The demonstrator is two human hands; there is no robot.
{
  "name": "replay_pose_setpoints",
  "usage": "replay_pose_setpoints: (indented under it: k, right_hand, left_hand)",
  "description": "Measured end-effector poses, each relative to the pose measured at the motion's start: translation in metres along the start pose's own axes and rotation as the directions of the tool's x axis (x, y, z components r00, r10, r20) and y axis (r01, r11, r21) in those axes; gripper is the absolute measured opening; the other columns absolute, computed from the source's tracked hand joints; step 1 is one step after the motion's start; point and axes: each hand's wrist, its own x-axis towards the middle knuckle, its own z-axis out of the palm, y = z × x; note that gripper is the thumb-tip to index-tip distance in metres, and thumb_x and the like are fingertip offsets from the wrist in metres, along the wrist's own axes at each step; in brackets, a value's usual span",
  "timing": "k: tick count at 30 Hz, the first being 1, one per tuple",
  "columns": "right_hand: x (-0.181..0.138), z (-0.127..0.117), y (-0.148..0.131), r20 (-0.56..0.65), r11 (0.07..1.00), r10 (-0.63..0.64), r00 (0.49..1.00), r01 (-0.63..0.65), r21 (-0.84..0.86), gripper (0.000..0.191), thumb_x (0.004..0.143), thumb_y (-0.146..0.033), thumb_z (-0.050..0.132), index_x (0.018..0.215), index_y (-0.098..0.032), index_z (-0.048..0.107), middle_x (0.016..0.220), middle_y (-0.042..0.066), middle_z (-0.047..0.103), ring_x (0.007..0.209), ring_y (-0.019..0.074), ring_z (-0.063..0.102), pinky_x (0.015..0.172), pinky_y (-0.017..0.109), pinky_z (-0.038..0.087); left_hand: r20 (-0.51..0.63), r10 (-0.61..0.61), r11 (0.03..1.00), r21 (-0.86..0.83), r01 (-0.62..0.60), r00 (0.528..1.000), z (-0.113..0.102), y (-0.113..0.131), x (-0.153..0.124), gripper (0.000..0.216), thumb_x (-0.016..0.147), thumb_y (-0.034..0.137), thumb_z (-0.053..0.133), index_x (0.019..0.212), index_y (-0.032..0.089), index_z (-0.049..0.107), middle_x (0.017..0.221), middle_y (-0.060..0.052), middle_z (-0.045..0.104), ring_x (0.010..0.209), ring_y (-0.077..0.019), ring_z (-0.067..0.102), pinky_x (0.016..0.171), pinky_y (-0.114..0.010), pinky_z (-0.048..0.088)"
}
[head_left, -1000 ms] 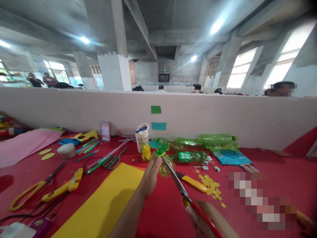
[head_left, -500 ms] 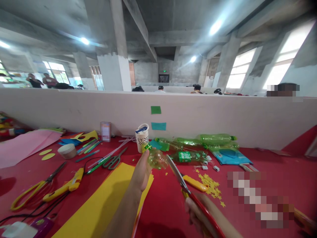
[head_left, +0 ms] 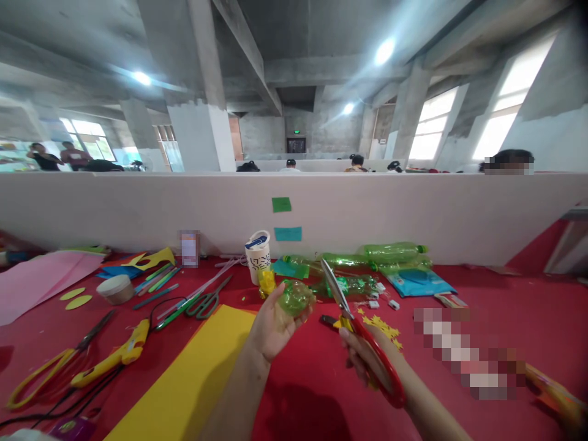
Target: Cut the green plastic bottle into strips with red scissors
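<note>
My left hand [head_left: 272, 324] is closed around a cut-off top piece of a green plastic bottle [head_left: 296, 297], held above the red table [head_left: 505, 294]. My right hand [head_left: 367, 358] grips red-handled scissors [head_left: 353, 321] with the blades pointing up and away, just right of the bottle piece and not touching it. Several whole green bottles [head_left: 367, 260] lie behind, by the white partition.
A yellow sheet [head_left: 193, 373] lies under my left arm. A white cup [head_left: 258, 256], green scissors [head_left: 206, 301], pens, a yellow glue gun [head_left: 114, 356], yellow-handled scissors [head_left: 50, 367], pink paper [head_left: 37, 278], a yellow utility knife and small yellow stars [head_left: 381, 327] are scattered about. People sit beyond the partition.
The scissors came off the bottle piece and lifted upright to the right. My left hand turned the piece round in its palm. The camera tilted slightly.
</note>
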Motion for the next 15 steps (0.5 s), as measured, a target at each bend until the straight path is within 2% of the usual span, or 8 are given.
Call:
replay_pose_setpoints:
  k: [2, 8, 12, 15]
  right_hand:
    - [-0.002, -0.002, -0.006, 0.011, 0.999, -0.033, 0.999, 0.033, 0.003, 0.046, 0.08, -0.063, 0.052, 0.067, -0.019, 0.048, 0.034, -0.012, 0.042, 0.031, 0.0065, 0.042, 0.061, 0.027, 0.048]
    - [-0.018, -0.008, -0.018, 0.202, 0.982, -0.128, 0.971, 0.153, -0.111, 0.044, 0.085, -0.06, 0.048, 0.072, -0.018, 0.05, 0.048, -0.005, 0.049, 0.046, 0.0105, 0.048, 0.049, 0.022, 0.037]
    - [-0.027, -0.014, -0.018, 0.313, 0.957, -0.098, 0.945, 0.176, -0.232, 0.035, 0.087, -0.053, 0.052, 0.084, -0.018, 0.051, 0.064, -0.004, 0.049, 0.054, 0.01, 0.046, 0.052, 0.021, 0.035]
    - [-0.032, -0.017, -0.013, 0.325, 0.912, -0.019, 0.945, 0.149, -0.382, 0.036, 0.086, -0.054, 0.053, 0.077, -0.019, 0.05, 0.065, -0.004, 0.047, 0.055, 0.0101, 0.042, 0.049, 0.02, 0.03]
  left_hand:
    - [0.011, -0.009, 1.0, 0.004, 0.009, 1.0, 0.0, 0.0, -0.001, 0.026, 0.084, 0.031, 0.056, 0.098, 0.011, 0.064, 0.102, -0.011, 0.071, 0.102, -0.0247, 0.065, 0.092, -0.037, 0.049]
    - [0.034, 0.03, 0.999, -0.012, -0.029, 0.999, 0.003, 0.013, -0.009, 0.022, 0.085, 0.029, 0.052, 0.094, 0.014, 0.065, 0.096, -0.007, 0.072, 0.102, -0.0244, 0.064, 0.093, -0.042, 0.048]
    - [-0.072, 0.135, 0.991, 0.031, -0.133, 0.988, 0.006, 0.017, -0.011, 0.023, 0.084, 0.033, 0.056, 0.092, 0.014, 0.065, 0.09, -0.007, 0.072, 0.091, -0.0217, 0.067, 0.091, -0.039, 0.049]
    - [-0.112, 0.167, 0.985, 0.053, -0.162, 0.98, 0.007, 0.018, -0.01, 0.024, 0.084, 0.033, 0.057, 0.093, 0.012, 0.064, 0.09, -0.009, 0.072, 0.089, -0.022, 0.068, 0.09, -0.04, 0.05]
